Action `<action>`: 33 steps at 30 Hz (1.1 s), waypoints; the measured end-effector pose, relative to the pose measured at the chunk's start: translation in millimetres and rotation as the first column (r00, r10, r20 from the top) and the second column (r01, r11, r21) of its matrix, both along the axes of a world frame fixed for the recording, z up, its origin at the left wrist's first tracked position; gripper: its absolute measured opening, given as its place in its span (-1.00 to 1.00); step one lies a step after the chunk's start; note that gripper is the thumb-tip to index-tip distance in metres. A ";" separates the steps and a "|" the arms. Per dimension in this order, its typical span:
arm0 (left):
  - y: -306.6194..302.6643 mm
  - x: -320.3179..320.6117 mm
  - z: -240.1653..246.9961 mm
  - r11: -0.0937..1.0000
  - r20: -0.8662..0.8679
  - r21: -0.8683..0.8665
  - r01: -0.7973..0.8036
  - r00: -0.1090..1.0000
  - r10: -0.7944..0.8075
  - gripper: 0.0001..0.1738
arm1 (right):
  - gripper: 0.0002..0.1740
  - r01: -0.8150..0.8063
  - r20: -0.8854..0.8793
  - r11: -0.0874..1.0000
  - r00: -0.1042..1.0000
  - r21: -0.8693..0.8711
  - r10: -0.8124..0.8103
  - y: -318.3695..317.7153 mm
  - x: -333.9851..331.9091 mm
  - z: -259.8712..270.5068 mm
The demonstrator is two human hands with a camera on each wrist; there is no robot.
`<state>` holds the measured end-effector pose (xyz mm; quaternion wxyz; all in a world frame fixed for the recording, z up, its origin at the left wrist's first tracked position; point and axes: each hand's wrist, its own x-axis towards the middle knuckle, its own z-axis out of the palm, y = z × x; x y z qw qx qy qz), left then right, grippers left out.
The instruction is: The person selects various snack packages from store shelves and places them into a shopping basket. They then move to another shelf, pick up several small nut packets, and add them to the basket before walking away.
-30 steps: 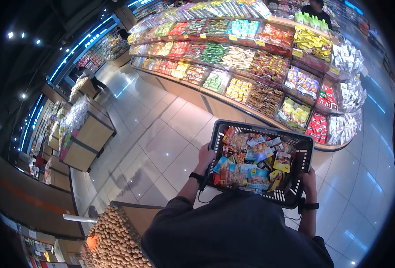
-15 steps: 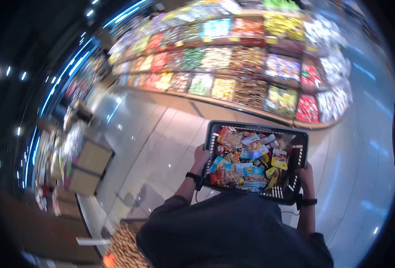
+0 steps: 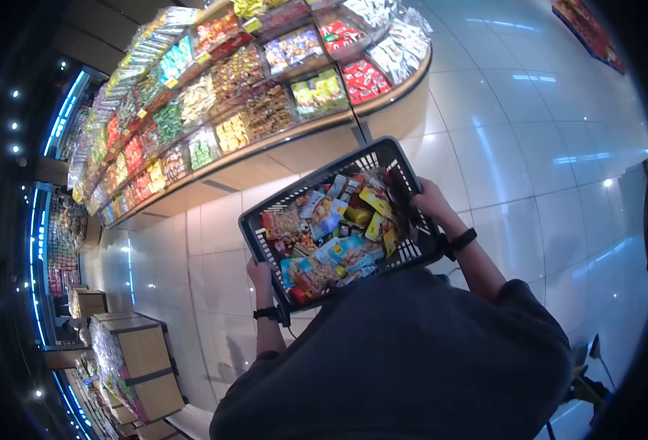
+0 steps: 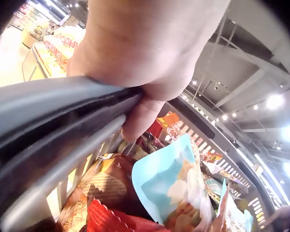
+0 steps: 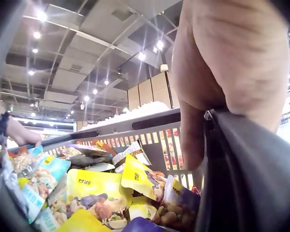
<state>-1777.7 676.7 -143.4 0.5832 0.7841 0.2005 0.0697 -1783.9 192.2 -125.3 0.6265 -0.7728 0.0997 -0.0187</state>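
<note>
A black basket (image 3: 247,227) full of snack packets (image 3: 327,213) is carried in front of the body, tilted in the head view. My left hand (image 3: 261,277) grips its left rim; in the left wrist view the hand (image 4: 140,48) wraps over the rim, thumb inside beside a light-blue packet (image 4: 159,174). My right hand (image 3: 430,202) grips the opposite rim; in the right wrist view the hand (image 5: 232,58) hooks over it, one digit hanging inside near yellow packets (image 5: 99,193). The outer fingers of both hands are mostly hidden.
A curved display stand (image 3: 265,158) of packaged snacks runs along the front and left, close to the basket's far edge. Wooden display units (image 3: 148,352) stand at lower left. Tiled floor (image 3: 500,169) extends to the right. A plant (image 3: 588,381) is at lower right.
The view has swung to the right, so the display stand has shifted left. The basket now appears rotated, its right side higher. Both hands have kept their grip on it.
</note>
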 end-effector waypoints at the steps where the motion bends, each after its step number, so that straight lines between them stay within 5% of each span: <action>1: -1.4 2.2 0.7 1.000 -0.005 -0.004 0.003 1.000 -0.003 -0.64 | -0.55 -0.004 -0.018 1.000 1.000 -0.005 0.004 -0.3 4.2 -0.6; 9: -0.5 -4.9 7.4 0.999 -0.005 0.027 0.035 0.999 -0.035 -0.69 | -0.60 -0.097 -0.069 0.987 0.992 0.127 0.106 4.0 12.1 -0.4; 12: 7.5 -4.1 -10.3 0.993 -0.052 0.065 -0.095 0.994 0.098 -0.69 | -0.57 -0.183 0.024 0.967 0.983 0.176 0.181 7.3 18.3 13.3; 15: 3.5 -12.0 -4.5 0.963 -0.027 0.214 -0.164 0.984 0.174 -0.59 | -0.58 -0.178 -0.074 0.965 0.978 0.194 0.195 6.2 26.3 9.1; 21: 10.9 -19.1 -13.8 0.971 -0.082 0.162 -0.174 0.979 0.189 -0.56 | -0.53 -0.233 -0.134 0.961 0.958 0.151 0.254 8.9 52.6 3.4; 27: 30.9 -10.0 -30.9 0.975 -0.011 0.066 -0.211 0.977 0.212 -0.69 | -0.50 -0.301 -0.163 0.932 0.928 0.200 0.335 45.6 59.8 85.8; 29: 10.0 -19.1 6.7 0.978 0.020 -0.076 -0.193 0.981 0.195 -0.74 | -0.51 -0.341 -0.142 0.913 0.916 0.223 0.376 20.0 59.3 68.8; 30: 5.6 -21.6 18.5 0.986 0.022 -0.035 -0.164 0.986 0.165 -0.81 | -0.50 -0.298 -0.167 0.932 0.928 0.209 0.334 13.1 49.9 76.7; 31: -13.0 -24.9 48.3 0.990 0.073 -0.066 -0.121 0.989 0.126 -0.59 | -0.50 -0.265 -0.184 0.944 0.936 0.194 0.300 8.2 46.1 86.1; 33: -11.8 -24.4 61.0 0.991 0.043 -0.024 -0.133 0.990 0.134 -0.71 | -0.49 -0.237 -0.195 0.958 0.944 0.163 0.267 -1.2 45.7 71.0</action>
